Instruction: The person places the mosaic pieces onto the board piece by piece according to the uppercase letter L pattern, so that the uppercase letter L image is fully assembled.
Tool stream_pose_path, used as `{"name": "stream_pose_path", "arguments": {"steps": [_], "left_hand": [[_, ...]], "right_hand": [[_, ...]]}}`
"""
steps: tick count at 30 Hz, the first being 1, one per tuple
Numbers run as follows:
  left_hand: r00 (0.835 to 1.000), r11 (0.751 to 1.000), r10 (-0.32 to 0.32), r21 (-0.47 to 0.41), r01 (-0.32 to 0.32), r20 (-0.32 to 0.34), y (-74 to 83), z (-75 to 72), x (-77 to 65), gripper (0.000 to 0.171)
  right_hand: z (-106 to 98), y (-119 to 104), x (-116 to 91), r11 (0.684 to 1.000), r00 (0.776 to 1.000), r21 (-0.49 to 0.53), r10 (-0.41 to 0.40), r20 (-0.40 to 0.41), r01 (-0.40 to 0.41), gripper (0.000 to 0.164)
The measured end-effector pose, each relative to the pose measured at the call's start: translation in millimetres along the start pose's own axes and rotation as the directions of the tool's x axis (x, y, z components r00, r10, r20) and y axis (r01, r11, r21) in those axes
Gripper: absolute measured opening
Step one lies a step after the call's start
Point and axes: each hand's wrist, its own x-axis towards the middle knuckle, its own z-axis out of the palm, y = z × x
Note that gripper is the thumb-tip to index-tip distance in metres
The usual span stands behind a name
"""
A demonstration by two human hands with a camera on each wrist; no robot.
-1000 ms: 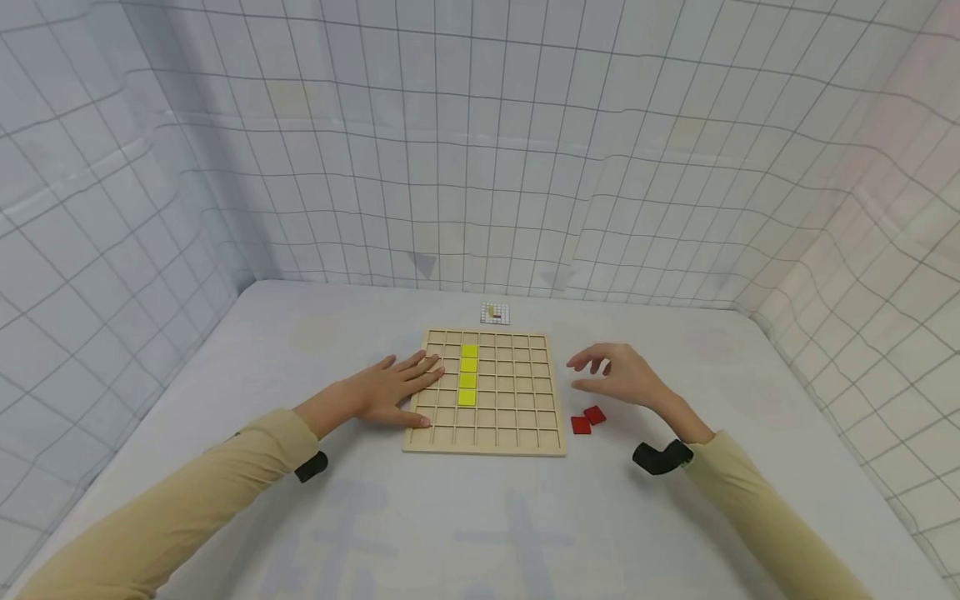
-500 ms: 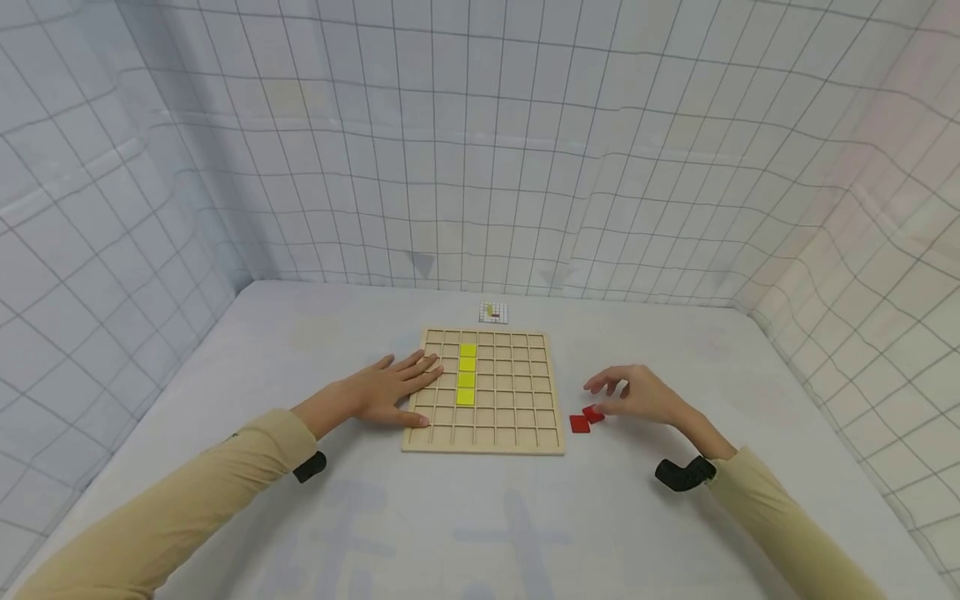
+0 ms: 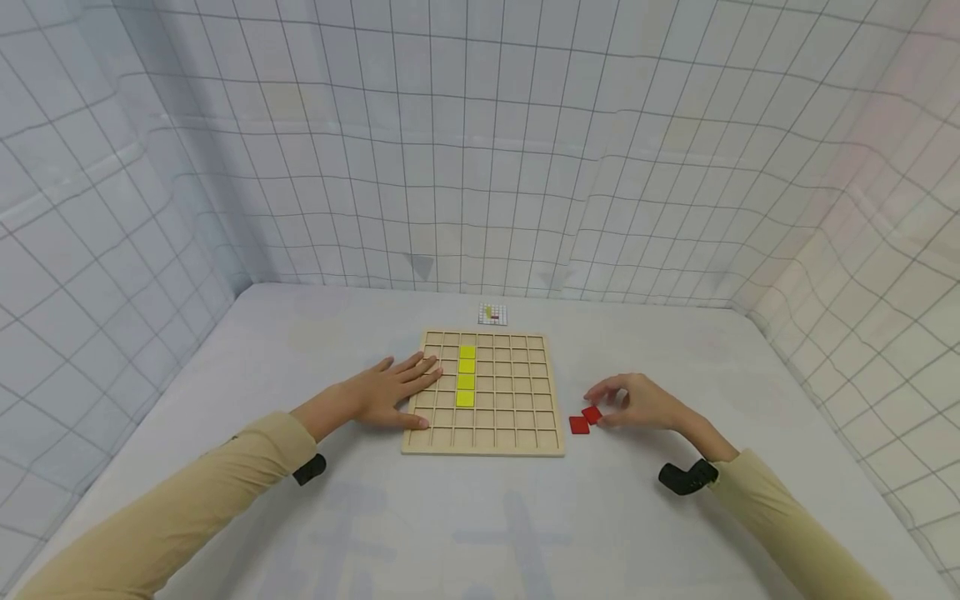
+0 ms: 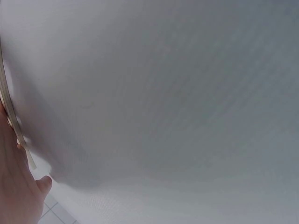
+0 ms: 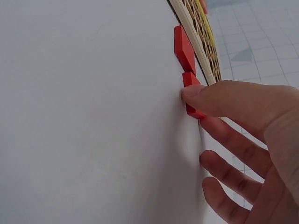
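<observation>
My left hand (image 3: 386, 393) lies flat with fingers spread over the left edge of the wooden grid board (image 3: 517, 442). In the left wrist view only part of that hand and the board's edge show. A column of several yellow square tiles (image 3: 466, 382) sits in the board's cells. To the right of the board, my right hand (image 3: 637, 402) pinches a red square tile (image 5: 190, 80) between thumb and index finger, down at the table. Another red square tile (image 3: 579, 425) lies flat beside it, corner close to corner, near the board's right edge.
Behind the board lies a small card (image 3: 492, 314) printed with a grid and coloured squares. A white cloth covers the table (image 3: 480, 517). Grid-patterned curtains (image 3: 480, 167) enclose the back and both sides.
My right hand has come down and toward me from beside the board to the red tiles, and its thumb and index finger have closed on one. My left hand stays put.
</observation>
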Motion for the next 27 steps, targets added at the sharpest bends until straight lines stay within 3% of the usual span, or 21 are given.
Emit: {"name": "stream_pose_path", "arguments": {"steps": [13,27], "left_hand": [[1.0,1.0,0.001,-0.001,-0.001,-0.003,-0.9,1.7,0.7,0.091],[1.0,1.0,-0.004,-0.008,0.004,0.009,-1.0,1.0,1.9,0.091]], "right_hand": [[-0.1,-0.6,-7.1,0.997,0.999,-0.072,0.042,0.001,-0.042,0.025],[1.7,0.2,-7.5,0.992,0.999,-0.125,-0.006,-0.044,0.001,0.019]]}}
